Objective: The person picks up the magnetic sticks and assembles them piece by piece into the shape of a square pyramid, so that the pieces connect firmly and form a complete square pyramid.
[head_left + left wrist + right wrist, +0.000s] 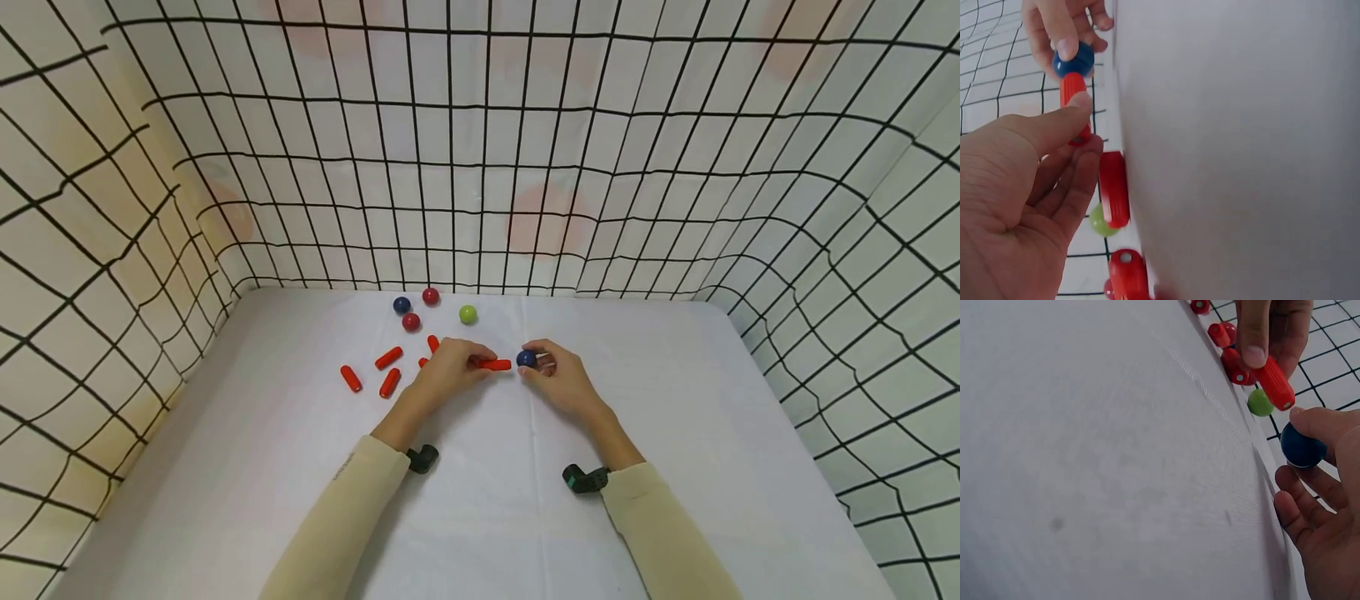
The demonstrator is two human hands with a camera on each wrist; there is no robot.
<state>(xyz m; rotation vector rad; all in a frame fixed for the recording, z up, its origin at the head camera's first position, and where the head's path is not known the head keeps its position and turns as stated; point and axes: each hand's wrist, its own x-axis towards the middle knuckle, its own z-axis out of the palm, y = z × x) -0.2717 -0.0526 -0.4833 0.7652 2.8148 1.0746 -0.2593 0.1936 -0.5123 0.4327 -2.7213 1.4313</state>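
A red stick (495, 365) and a blue ball (527, 358) are just apart above the table (487, 517). The left hand (452, 368) pinches the stick, one end pointing right; the right hand (566, 382) holds the ball between thumb and fingers. Both forearms (341, 508) slant inward from the near side. Loose sticks (389, 382) lie left; a green ball (468, 314) and two red balls (411, 322) lie farther off, near the far grid (450, 158).

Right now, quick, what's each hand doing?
Left hand: closed, holding a short red grooved rod.
Right hand: closed, holding a shiny dark-blue ball.
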